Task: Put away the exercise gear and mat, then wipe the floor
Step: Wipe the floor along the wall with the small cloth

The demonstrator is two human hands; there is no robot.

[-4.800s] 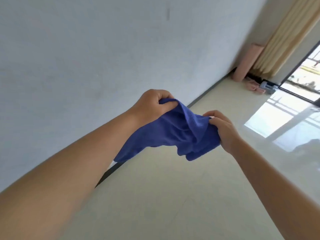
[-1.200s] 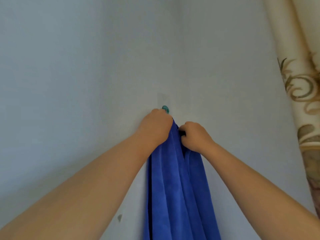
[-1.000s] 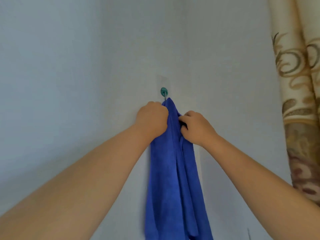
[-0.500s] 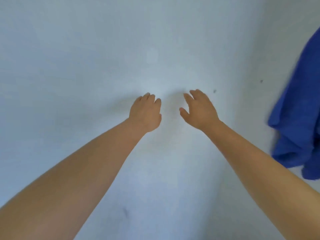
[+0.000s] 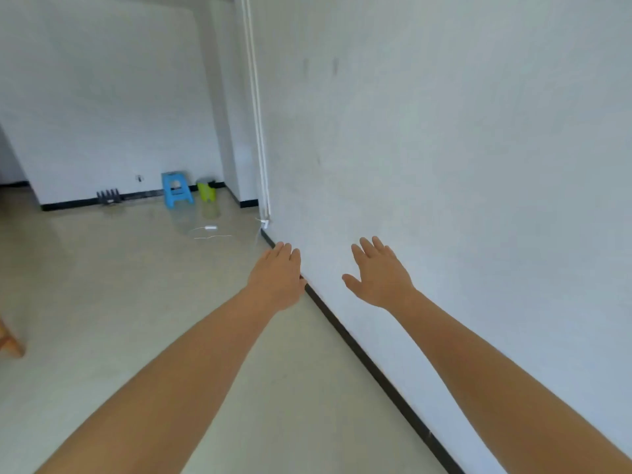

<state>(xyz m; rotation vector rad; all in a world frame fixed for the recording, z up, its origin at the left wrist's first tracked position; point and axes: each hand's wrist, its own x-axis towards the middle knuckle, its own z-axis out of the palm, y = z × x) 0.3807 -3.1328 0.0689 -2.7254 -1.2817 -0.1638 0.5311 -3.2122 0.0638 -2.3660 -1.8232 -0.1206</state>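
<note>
Both of my arms reach forward with nothing in either hand. My left hand [image 5: 277, 277] hangs over the glossy beige floor [image 5: 102, 302], fingers straight and together. My right hand [image 5: 378, 273] is in front of the white wall [image 5: 461, 165], fingers spread. The blue cloth, the mat and the exercise gear are out of view.
A black baseboard [image 5: 369, 364] runs along the wall on the right. At the far wall stand a blue plastic stool [image 5: 176, 189], a green bin [image 5: 207, 190] and a dark rack [image 5: 108, 197]. A white cable [image 5: 209, 230] lies on the floor; a wooden leg [image 5: 10, 340] shows at left.
I hung the blue cloth on the wall hook and let go of it with both hands. My view then swung left, away from the cloth, to the open room.
</note>
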